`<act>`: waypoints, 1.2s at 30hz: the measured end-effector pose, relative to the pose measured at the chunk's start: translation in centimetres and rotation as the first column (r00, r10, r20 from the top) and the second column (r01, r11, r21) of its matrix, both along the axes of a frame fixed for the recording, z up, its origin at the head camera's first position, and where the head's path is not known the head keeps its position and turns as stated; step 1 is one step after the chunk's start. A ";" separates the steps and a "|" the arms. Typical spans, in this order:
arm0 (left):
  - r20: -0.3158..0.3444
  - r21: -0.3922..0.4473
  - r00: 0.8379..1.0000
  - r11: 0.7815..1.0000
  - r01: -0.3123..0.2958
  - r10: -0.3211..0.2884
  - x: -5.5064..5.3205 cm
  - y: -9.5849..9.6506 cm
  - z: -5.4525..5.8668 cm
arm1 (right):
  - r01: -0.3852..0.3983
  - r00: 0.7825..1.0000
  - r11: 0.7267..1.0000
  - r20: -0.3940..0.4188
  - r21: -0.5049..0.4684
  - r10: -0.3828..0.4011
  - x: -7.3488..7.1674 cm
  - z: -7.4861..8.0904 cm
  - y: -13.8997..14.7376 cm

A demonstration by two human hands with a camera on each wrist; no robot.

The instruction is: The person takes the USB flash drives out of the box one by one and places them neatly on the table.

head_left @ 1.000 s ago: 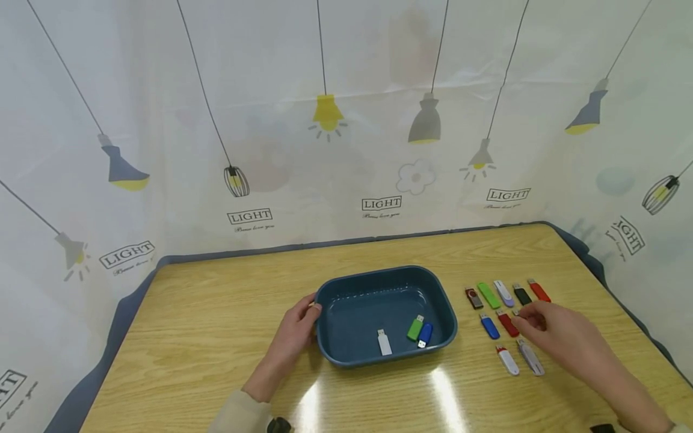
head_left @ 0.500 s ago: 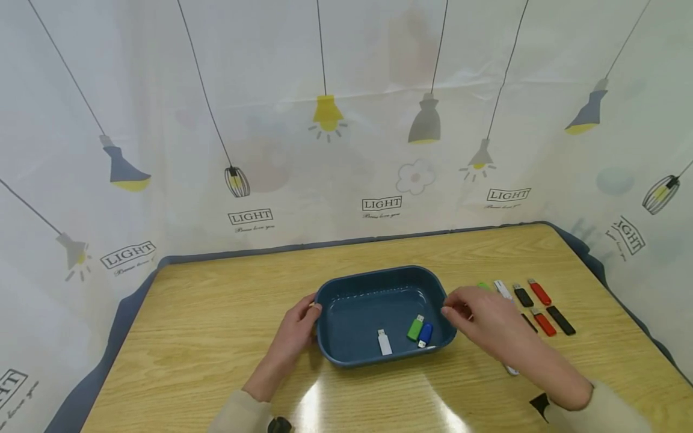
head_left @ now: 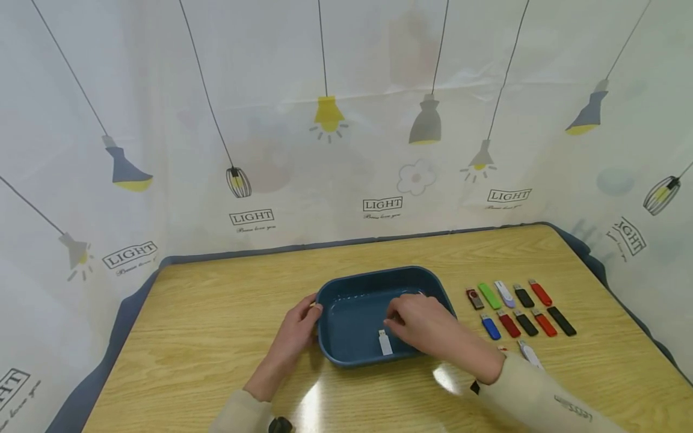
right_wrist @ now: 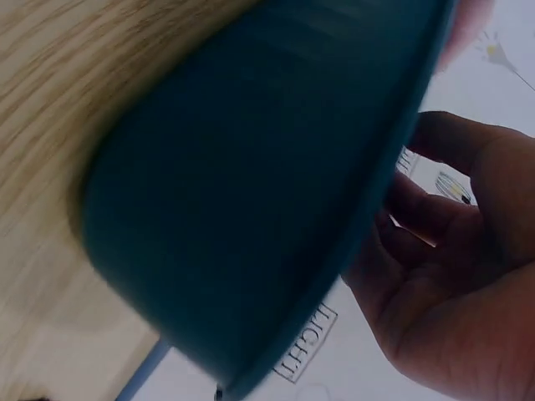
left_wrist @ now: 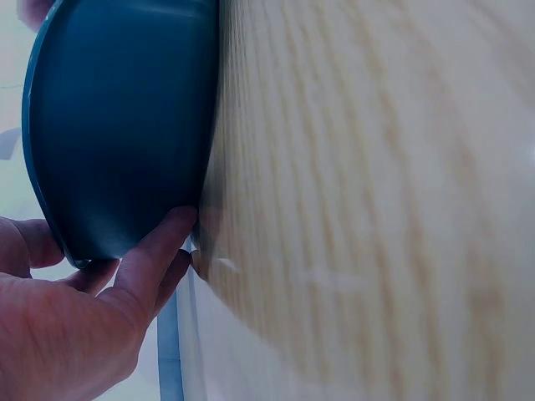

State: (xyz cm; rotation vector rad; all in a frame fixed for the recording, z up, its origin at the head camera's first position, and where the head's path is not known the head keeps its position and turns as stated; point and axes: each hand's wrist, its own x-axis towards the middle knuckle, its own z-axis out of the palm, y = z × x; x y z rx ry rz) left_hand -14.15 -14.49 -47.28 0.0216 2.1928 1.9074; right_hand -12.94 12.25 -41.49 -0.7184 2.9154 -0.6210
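My left hand [head_left: 298, 325] grips the left end of a dark blue-green rectangular tray [head_left: 334, 355]. In the left wrist view the thumb is at the rim of the tray [left_wrist: 125, 125] and the fingers [left_wrist: 155, 259] lie against its outer wall. My right hand [head_left: 419, 316] hangs over the right part of the tray with bent fingers. Beyond the rim in the right wrist view, the fingertips are partly hidden, so anything between them cannot be made out. A white USB flash drive [head_left: 385, 343] lies in the tray, left of the right hand. That hand covers the tray's right part.
Several USB flash drives lie in rows on the wooden table [head_left: 233, 313] right of the tray, among them a green one [head_left: 489, 296], a blue one [head_left: 491, 327] and a black one [head_left: 561, 321]. My right sleeve [head_left: 520, 385] partly covers the nearest row. A printed curtain [head_left: 281, 132] surrounds the table.
My right hand has moved left from the flash drives, past the tray's right rim, to over its inside. It now covers the green and blue drives in there. The left hand stays put.
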 end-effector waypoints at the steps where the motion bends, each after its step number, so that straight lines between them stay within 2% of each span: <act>1: -0.003 -0.003 1.000 1.000 0.000 0.000 0.0 0.0 0.0 | -0.002 1.000 1.000 0.007 0.016 0.002 -0.1 -0.2 -0.4; 11: -0.011 -0.003 1.000 1.000 -0.014 0.013 0.0 0.1 0.0 | 0.040 0.990 0.994 0.131 0.101 -0.053 -0.9 -1.2 -2.2; 15: -0.011 -0.008 1.000 1.000 -0.014 0.014 0.1 0.0 0.1 | 0.033 0.987 0.991 0.152 0.128 -0.052 -1.0 -1.5 -2.5; 31: -0.003 0.007 1.000 1.000 -0.023 0.023 0.1 0.2 0.1 | 0.023 0.986 0.991 0.161 0.129 -0.044 -1.2 -2.5 -2.7; 36: -0.005 0.002 1.000 1.000 -0.023 0.023 0.1 0.1 0.1 | -0.006 0.988 0.991 0.151 0.135 -0.014 -1.2 -2.5 -2.8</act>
